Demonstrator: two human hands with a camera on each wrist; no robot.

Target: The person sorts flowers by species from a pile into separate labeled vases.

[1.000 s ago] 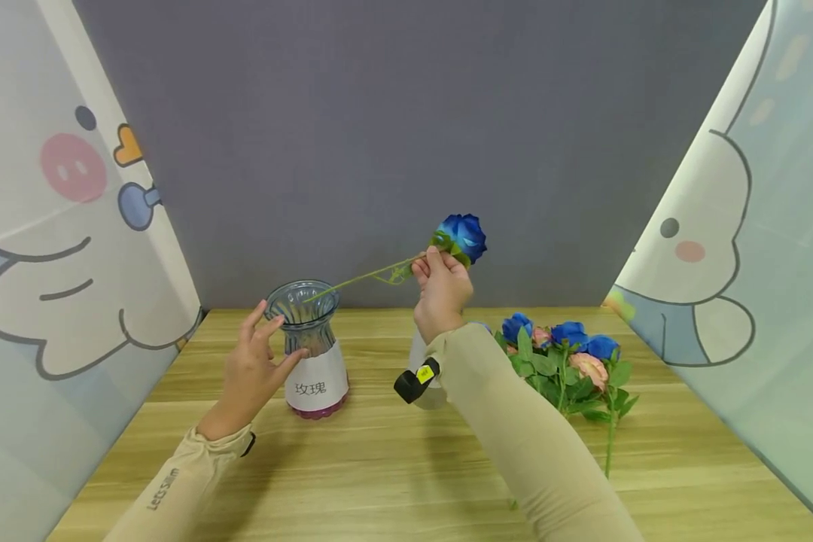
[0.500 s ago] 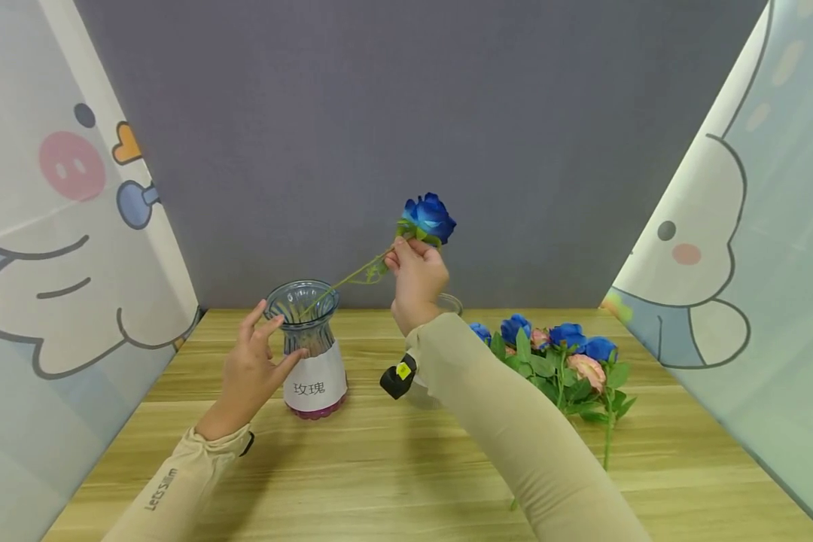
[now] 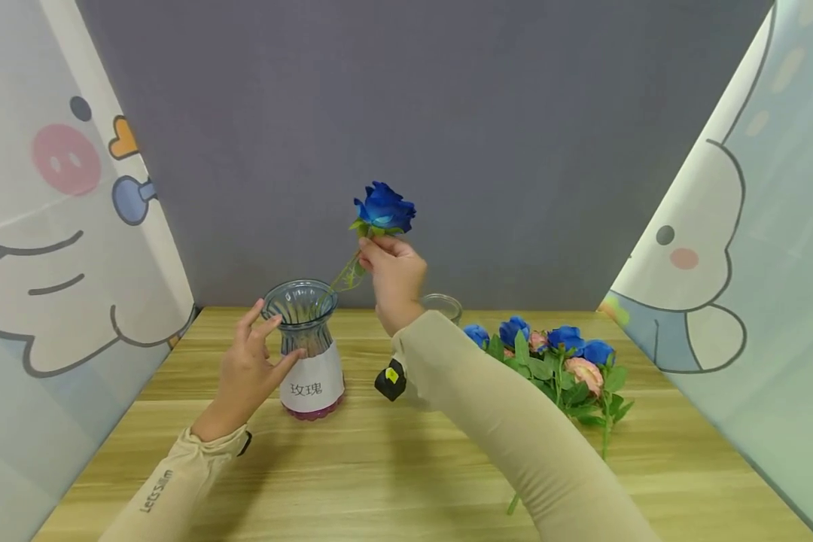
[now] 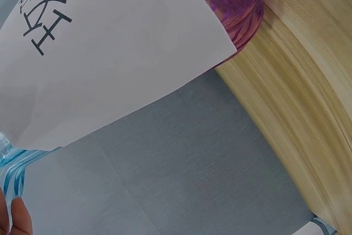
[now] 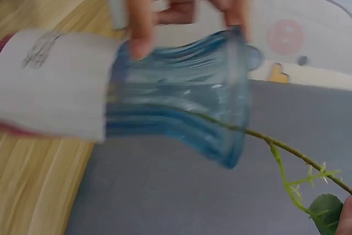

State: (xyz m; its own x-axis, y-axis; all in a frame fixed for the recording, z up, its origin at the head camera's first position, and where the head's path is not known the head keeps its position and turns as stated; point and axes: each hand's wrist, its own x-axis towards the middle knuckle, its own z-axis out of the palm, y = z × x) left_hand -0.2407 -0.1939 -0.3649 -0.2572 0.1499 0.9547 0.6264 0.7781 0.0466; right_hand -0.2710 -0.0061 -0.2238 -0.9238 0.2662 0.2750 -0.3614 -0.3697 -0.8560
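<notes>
The rose [image 3: 384, 209] was blue, its stem [image 5: 262, 136] green
Left, the vase [image 3: 307, 341] was blue above, purple below — its label [image 3: 313, 382] white; the table [image 3: 379, 467], streaked yellow-brown.

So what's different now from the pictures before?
The right hand moved left and a bit up with the blue rose, so its stem slants more steeply into the vase. Nothing was let go: the fingers still hold it. The left hand, vase and other flowers stayed put.
</notes>
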